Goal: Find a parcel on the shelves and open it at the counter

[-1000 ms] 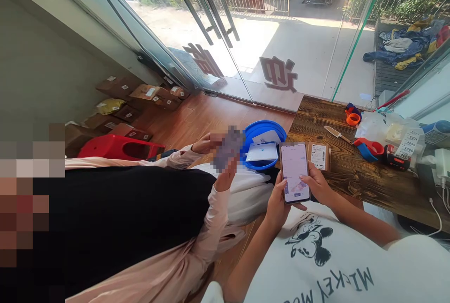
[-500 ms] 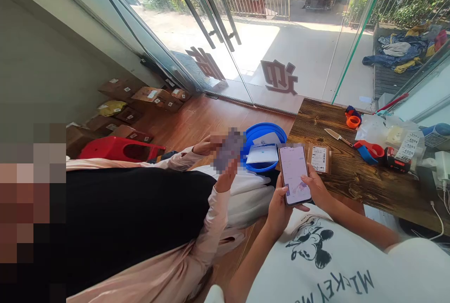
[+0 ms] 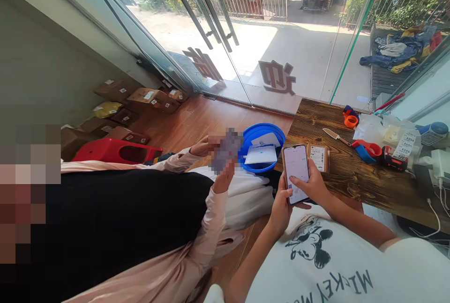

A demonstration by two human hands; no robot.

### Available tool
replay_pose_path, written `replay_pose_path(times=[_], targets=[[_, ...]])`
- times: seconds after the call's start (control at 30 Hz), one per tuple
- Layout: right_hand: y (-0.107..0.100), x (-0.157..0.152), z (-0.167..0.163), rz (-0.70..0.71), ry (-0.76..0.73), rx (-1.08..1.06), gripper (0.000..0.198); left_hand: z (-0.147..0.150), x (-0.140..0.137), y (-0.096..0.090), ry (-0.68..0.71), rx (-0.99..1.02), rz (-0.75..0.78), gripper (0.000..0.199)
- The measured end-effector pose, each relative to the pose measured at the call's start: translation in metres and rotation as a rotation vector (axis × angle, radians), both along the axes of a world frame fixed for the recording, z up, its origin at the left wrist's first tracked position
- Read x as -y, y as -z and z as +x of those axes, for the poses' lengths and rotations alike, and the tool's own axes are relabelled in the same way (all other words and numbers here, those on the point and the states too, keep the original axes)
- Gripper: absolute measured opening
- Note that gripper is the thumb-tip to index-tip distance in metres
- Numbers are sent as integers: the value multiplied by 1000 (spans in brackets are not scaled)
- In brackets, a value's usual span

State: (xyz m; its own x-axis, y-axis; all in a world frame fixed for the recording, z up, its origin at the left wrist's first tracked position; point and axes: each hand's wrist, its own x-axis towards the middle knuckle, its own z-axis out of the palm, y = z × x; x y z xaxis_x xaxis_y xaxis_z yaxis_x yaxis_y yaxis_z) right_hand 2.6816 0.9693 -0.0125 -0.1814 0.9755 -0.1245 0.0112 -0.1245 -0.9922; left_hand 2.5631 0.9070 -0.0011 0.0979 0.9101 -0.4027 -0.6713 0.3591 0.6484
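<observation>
A smartphone with a lit, mostly white screen is held upright in front of my chest. My left hand is wrapped round its lower left side. From the right, my right hand grips the other edge, and its thumb lies across the lower part of the screen. Just behind the phone, a small cardboard parcel with a white label rests on the table, partly covered by my right hand and the phone.
On the wooden table lie a knife, a red and blue tape dispenser and a label roll. A blue bin holds white packages. At left, another person holds a blurred-out object beside a red stool; cardboard boxes line the wall.
My right thumb has moved left across the phone screen. The phone has shifted slightly right, and the view has turned a little. Both hands keep their hold.
</observation>
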Motion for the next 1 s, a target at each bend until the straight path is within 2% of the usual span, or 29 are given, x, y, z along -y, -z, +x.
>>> replay_pose_path(times=[0.17,0.3,0.37,0.53,0.73,0.83,1.0], targets=[[-1,2,-1,22,-7,-26,48,0,0,0,5,10,7,98],[2,2,1,29,-2,3,55,0,0,0,15,14,20,101],[4,2,1,29,-3,-13,51,0,0,0,4,11,17,101],[6,0,2,-46,-24,-143,35,0,0,-1,-22,24,-10,98],[5,-3,3,-121,-40,-206,35,-1,-1,-2,-40,30,-14,95],[4,-2,9,-130,-125,-245,43,-1,0,-2,-48,27,-3,90],[5,2,22,-58,-367,-284,61,-1,0,-3,-60,22,-24,91]])
